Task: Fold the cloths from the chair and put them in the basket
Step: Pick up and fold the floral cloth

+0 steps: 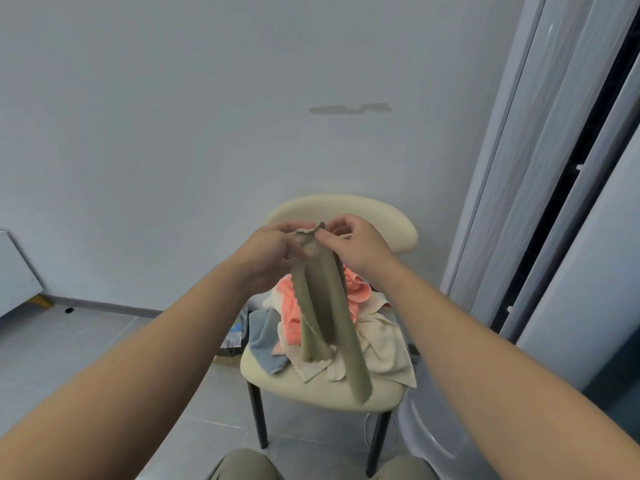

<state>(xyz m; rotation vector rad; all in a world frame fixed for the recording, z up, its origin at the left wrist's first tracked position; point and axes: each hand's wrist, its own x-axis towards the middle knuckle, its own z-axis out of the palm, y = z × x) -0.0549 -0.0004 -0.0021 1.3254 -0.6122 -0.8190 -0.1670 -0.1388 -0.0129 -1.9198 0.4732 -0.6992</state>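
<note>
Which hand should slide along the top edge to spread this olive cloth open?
Probably the right. The right hand pinches only the frilled top edge of the olive cloth with thumb and fingertip, so it looks free to slide outward, while the left hand grips the bunched folds.

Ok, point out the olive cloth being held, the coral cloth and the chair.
olive cloth (322, 301), head view, middle of the hanging length
coral cloth (289, 311), head view, fold left of the olive cloth
chair (294, 389), head view, bare front of the seat

Olive cloth hanging, cloth pile — chair
</note>
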